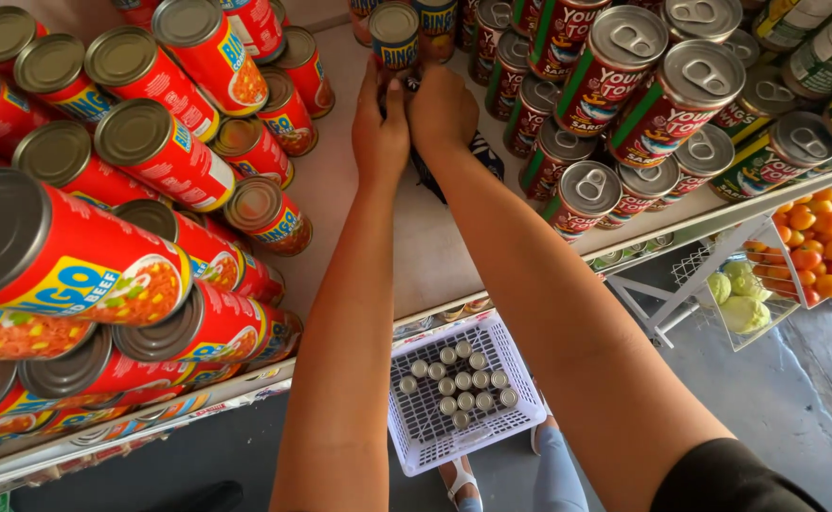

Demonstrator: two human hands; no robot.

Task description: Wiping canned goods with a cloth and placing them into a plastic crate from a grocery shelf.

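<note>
Both of my arms reach to the back of a pale shelf [369, 237]. My left hand [381, 133] and my right hand [442, 114] are pressed close together, fingers curled around the base of an upright can with a blue and yellow label [394, 38]. My hands hide the can's lower part. A dark patterned cloth [485, 154] lies on the shelf under my right wrist. Red cans lying on their sides [160, 152] are stacked to the left. Upright red and green cans with pull-tab lids [624, 66] stand to the right.
On the floor below, a white plastic basket [520, 417] holds several small silver-topped cans. My sandalled feet show beside it. At the right, a wire rack [748, 303] holds green fruit and a bin [819, 246] holds orange fruit. More cans fill the lower shelf.
</note>
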